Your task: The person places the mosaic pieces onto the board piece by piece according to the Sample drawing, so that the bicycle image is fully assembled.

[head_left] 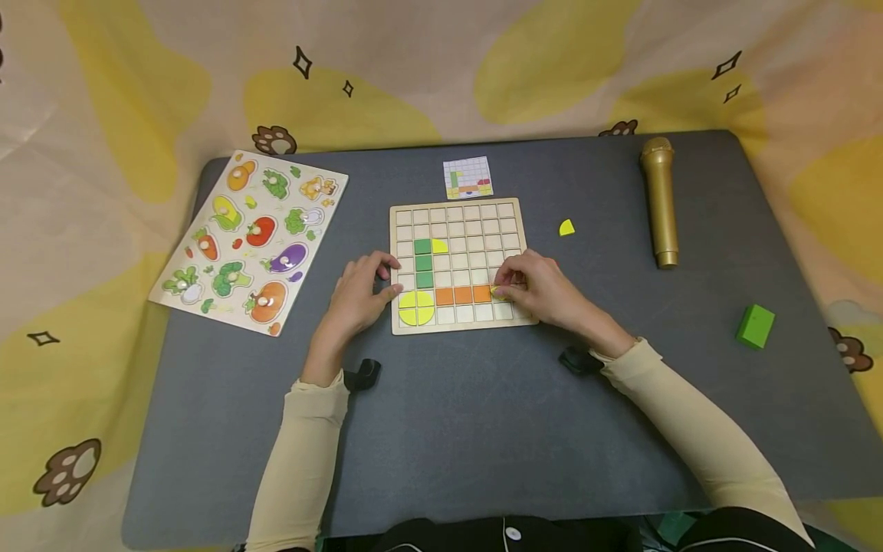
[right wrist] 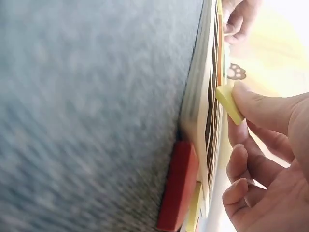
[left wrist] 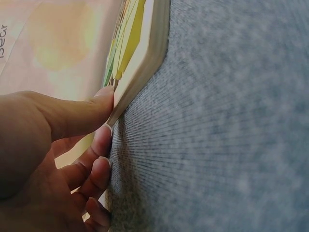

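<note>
A square wooden grid board [head_left: 464, 330] lies on the table. It bears a column of green tiles [head_left: 424, 263], a row of orange tiles [head_left: 463, 294], a yellow circle of quarter pieces [head_left: 416, 308] at the lower left and a yellow quarter piece [head_left: 439, 246] beside the top green tile. The left hand [head_left: 359, 295] holds the board's left edge, thumb on the rim and fingertips along the side. Between thumb and forefinger, the right hand [head_left: 541, 290] pinches a yellow tile [right wrist: 230, 105] over the board, at the right end of the orange row.
A pattern card [head_left: 467, 178] lies behind the board; a loose yellow quarter piece [head_left: 566, 228] is to its right. A red block [right wrist: 178, 186] sits by the board's edge. Farther out are a vegetable puzzle [head_left: 251, 238], a gold microphone [head_left: 661, 203] and a green block [head_left: 756, 326].
</note>
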A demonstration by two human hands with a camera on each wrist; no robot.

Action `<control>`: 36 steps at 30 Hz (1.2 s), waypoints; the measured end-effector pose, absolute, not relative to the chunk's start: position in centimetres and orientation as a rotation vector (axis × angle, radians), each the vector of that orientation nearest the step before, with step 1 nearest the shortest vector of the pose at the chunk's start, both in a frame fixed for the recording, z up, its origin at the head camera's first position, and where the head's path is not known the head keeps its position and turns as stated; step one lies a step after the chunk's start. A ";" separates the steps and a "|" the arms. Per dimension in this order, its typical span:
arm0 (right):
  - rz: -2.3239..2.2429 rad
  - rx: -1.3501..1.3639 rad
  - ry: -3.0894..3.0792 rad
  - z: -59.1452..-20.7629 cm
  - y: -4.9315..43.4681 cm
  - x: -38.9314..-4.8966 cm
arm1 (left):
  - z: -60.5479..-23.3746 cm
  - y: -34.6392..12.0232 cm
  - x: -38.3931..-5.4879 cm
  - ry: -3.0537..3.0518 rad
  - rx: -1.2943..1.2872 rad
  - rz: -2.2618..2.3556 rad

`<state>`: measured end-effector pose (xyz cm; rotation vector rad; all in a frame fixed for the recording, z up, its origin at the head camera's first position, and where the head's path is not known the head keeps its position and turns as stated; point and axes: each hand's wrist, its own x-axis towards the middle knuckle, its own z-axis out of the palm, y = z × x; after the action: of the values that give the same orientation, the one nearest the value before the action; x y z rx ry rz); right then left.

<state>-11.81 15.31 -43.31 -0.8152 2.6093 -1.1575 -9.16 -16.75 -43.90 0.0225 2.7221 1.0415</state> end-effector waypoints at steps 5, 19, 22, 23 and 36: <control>-1.121 -0.854 2.602 -43.3 15.4 -11.9 | -44.0 -16.8 -9.2 2.724 0.034 1.040; -1.017 -0.682 2.666 -43.2 15.4 -12.0 | -44.0 -16.9 -9.2 2.722 0.030 1.036; -1.034 -0.691 2.651 -43.2 15.6 -12.0 | -44.1 -16.9 -9.2 2.724 0.031 1.030; -1.044 -0.691 2.643 -43.1 15.7 -12.0 | -44.1 -16.9 -9.2 2.724 0.030 1.030; -1.021 -0.357 2.780 -42.1 20.4 -14.8 | -44.1 -16.9 -9.3 2.730 0.041 1.038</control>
<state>-14.78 20.41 -42.10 -0.3568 2.7797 -1.0210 -9.27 -16.94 -44.14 0.0406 2.7299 1.0379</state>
